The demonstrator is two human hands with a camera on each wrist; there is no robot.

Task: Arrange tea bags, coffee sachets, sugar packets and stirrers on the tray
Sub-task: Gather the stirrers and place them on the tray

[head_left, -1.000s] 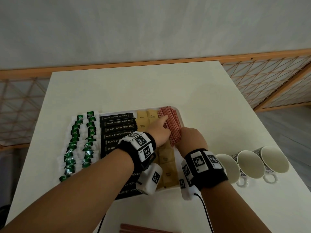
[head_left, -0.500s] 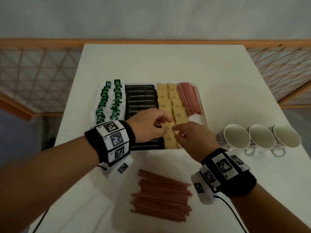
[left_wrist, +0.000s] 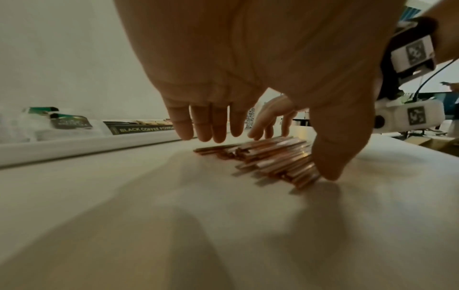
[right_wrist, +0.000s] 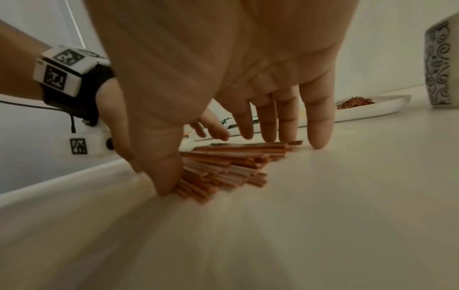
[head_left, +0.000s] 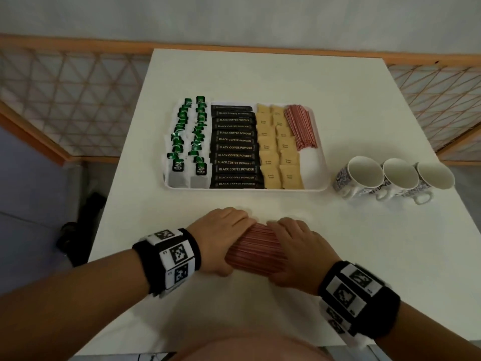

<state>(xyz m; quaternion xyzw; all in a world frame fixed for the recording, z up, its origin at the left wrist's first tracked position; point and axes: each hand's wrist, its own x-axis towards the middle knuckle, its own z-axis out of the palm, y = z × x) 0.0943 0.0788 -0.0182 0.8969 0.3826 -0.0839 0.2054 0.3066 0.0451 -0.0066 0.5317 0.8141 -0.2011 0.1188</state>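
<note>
A loose pile of red stirrers (head_left: 256, 247) lies on the white table in front of the white tray (head_left: 316, 175). My left hand (head_left: 221, 230) covers the pile's left end and my right hand (head_left: 296, 246) its right end. Both arch over it, straight fingers (left_wrist: 211, 127) at the far side and thumbs (right_wrist: 166, 176) against the near side of the stirrers (right_wrist: 223, 164). The tray holds green tea bags (head_left: 187, 136), black coffee sachets (head_left: 235, 147), tan sugar packets (head_left: 278, 147) and a bundle of stirrers (head_left: 300, 127).
Three patterned white cups (head_left: 398, 178) lie in a row right of the tray, close to my right hand. The table's near edge runs just behind my wrists. A wooden lattice railing (head_left: 65, 100) surrounds the table.
Both hands have drawn back from the tray to the stirrer pile near the table's front edge and now bracket it. The head view has tilted down.
</note>
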